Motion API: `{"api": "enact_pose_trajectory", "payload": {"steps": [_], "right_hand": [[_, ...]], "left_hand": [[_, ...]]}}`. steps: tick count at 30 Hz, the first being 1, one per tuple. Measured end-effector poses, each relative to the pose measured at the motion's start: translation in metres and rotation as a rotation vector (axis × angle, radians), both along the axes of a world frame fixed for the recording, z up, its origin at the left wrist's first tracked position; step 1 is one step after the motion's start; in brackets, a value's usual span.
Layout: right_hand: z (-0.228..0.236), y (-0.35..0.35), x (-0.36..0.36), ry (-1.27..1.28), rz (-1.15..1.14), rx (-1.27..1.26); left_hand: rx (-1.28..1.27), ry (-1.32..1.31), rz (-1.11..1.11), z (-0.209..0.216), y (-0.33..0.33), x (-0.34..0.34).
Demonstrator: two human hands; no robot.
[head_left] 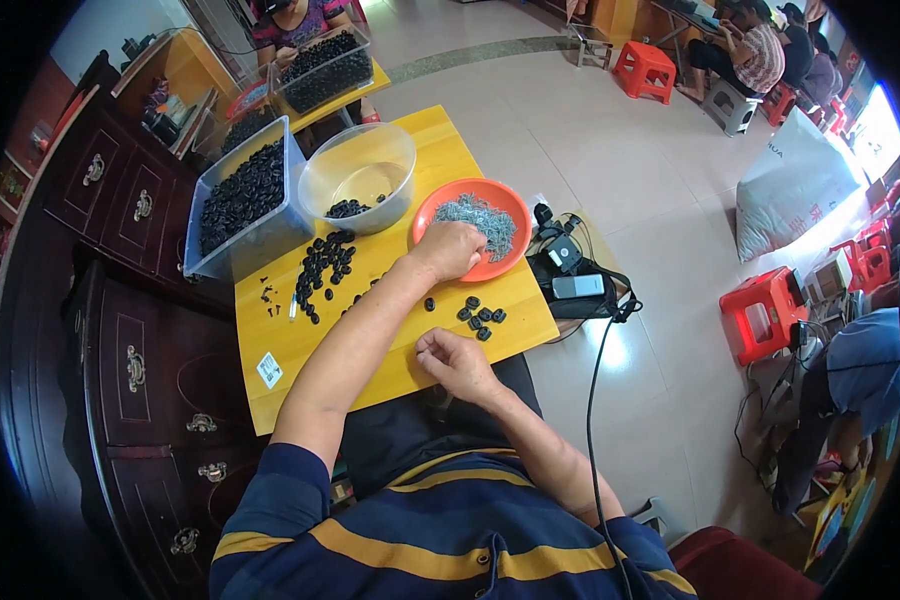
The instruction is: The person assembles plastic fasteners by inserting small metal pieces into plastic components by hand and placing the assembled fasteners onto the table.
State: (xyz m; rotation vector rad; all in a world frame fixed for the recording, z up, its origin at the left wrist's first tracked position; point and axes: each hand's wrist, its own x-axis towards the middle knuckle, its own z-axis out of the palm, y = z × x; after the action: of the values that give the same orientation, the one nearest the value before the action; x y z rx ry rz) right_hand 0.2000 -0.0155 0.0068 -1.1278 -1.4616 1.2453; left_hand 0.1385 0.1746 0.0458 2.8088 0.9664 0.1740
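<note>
My left hand (450,251) reaches across to the orange plate (432,212), over its near left rim. Its fingers are bunched at a heap of small silvery metal pieces (492,222), perhaps pins or screws; what they pinch is hidden. Low over the table's near edge, my right hand (457,364) is curled with thumb and fingers together, and I cannot make out what is in it. Just beyond it lie several small black rounded parts (483,315), with one more black part (429,303) nearer the left forearm.
Loose black parts (320,265) lie on the yellow table (390,345) left of my forearm. Behind them stand a clear round tub (360,165) and a full bluish bin (255,250). Dark drawers (150,370) flank the left. A black cable (592,400) hangs at right, near red stools (760,310). Other people sit farther off.
</note>
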Motion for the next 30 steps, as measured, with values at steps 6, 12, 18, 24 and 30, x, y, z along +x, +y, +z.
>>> {"api": "enact_pose_trajectory", "payload": {"steps": [6,12,18,24,30], "right_hand": [[-0.002,0.000,0.000,0.004,-0.001,0.022],[-0.004,0.000,0.001,0.007,0.011,-0.008],[-0.015,0.006,0.001,0.364,0.029,-0.183],[0.006,0.008,0.012,0.622,0.018,-0.402],[0.025,0.025,0.026,0.659,-0.217,-0.346]], "left_hand": [[-0.018,-0.128,0.006,-0.002,0.000,-0.005],[-0.325,-0.544,0.229,0.006,-0.008,-0.018],[-0.415,-0.689,0.327,-0.001,-0.010,-0.034],[-0.434,-0.810,0.332,-0.012,-0.016,-0.043],[-0.649,-0.918,0.297,-0.002,-0.033,-0.053]]}}
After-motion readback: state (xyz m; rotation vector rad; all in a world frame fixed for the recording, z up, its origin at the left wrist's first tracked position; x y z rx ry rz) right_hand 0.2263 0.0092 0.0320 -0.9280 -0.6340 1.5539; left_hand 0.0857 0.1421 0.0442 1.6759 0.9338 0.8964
